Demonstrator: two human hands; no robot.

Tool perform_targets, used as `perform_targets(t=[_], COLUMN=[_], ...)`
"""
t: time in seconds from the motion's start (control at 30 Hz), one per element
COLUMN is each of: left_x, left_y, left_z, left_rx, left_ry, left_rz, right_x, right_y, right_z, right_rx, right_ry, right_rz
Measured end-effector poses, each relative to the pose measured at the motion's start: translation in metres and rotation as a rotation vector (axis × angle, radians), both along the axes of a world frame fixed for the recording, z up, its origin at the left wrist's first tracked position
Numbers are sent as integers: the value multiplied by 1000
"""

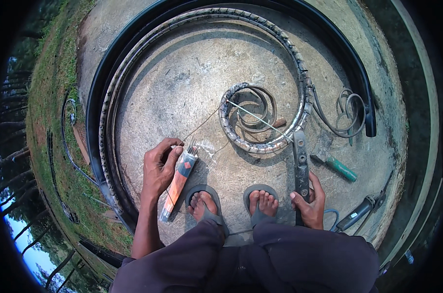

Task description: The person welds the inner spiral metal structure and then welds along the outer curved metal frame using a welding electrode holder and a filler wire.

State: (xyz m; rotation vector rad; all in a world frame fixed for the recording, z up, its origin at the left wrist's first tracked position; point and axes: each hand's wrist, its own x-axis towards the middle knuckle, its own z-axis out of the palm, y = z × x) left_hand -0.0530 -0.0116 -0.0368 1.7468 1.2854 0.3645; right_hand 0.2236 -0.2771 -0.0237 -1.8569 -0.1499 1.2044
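Observation:
My left hand (160, 166) pinches a thin metal wire (202, 123). The wire slants up to the small loop of a spiral metal piece (225, 117), whose rim carries short wrapped or welded bands. In my right hand (311, 202) is a black welding electrode holder (301, 161), gripped near its lower end. A pale welding rod (258, 118) sticks out of the holder's tip and reaches across the small loop to its left rim. Beside my left hand lies an opened packet of welding rods (178, 178), bare ends showing at its top.
A large black curved channel (95, 117) surrounds the spiral piece on the concrete. Cable (346, 117) lies coiled at the right. A green-handled tool (342, 168) and a dark cylindrical tool (358, 213) rest near my right hand. My sandalled feet (205, 205) stand between my hands.

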Motion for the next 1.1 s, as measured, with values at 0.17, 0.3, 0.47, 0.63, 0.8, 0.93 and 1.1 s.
perform_targets(t=[0.17, 0.3, 0.47, 0.63, 0.8, 0.93, 1.1], left_x=[-6, -8, -5, -8, -5, -10, -9], left_y=[5, 8, -1, -2, -9, 12, 36], left_z=[-13, -24, -19, -15, -27, -22, -19], left_rx=[-22, 24, 421, 455, 198, 393, 411], left_ry=[-100, -16, 152, 48, -31, 85, 105], left_rz=[11, 5, -164, -141, 20, -18, -47], right_x=[6, 5, 5, 7, 6, 8, 12], right_y=[-10, 6, 6, 0, 4, 12, -6], right_z=[-11, -2, 14, -9, -9, 16, -8], right_rx=[241, 279, 4, 340, 416, 29, 415], right_ry=[-1132, -1236, 42, -1333, -1354, -121, -1378], right_rz=[450, 425, 4, 519, 539, 37, 600])
